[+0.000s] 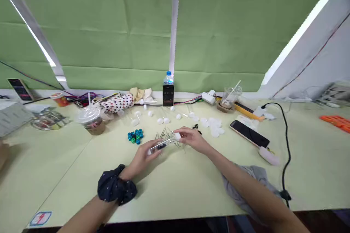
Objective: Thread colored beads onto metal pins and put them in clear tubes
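Observation:
A clear plastic tube with small dark pieces inside lies tilted between my two hands. My left hand is closed round its lower left end. At the upper right end, the fingers of my right hand pinch a white cap; whether it sits fully on the tube cannot be made out. Beneath and behind the tube is a pile of thin metal wire pieces. Blue and green shiny balls lie left of it. Small black pieces rest just beyond my right hand.
Several white caps and clear tubes are scattered behind my hands, with white discs to the right. A phone showing a timer leans on a bottle. A lidded drink cup stands left; another phone and a black cable lie right.

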Tool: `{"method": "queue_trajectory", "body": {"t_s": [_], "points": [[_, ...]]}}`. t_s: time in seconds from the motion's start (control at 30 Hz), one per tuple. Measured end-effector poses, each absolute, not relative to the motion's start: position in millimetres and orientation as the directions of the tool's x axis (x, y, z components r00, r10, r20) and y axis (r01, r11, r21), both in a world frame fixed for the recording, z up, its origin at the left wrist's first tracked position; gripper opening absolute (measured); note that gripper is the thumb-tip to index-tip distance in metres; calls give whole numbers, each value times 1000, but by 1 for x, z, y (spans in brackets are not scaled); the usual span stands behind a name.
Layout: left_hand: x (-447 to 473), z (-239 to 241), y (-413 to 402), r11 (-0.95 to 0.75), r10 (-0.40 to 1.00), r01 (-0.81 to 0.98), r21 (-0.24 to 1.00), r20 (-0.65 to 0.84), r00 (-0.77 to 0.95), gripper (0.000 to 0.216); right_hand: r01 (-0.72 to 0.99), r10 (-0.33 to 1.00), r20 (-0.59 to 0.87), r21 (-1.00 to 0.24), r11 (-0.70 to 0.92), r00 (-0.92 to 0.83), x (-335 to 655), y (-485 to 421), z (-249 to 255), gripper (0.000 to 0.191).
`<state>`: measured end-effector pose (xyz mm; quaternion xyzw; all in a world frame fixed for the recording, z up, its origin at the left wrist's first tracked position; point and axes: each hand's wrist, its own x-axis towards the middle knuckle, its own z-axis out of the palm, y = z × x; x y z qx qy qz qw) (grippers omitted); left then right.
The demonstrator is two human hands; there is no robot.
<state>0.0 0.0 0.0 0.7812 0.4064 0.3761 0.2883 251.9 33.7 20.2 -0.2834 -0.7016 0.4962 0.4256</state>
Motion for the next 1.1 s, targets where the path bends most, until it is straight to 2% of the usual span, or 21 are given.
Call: {"method": "queue_trajectory", "body": {"t_s": [0.6,1.1], "points": [[1,-2,-2,-495,862,447,745,355,362,36,-88,800,306,-948,306,-517,251,36,15,37],[4,1,-5,-503,861,458,733,380,338,34,-66,803,313,-943,326,-507,249,36,11,37]]}}
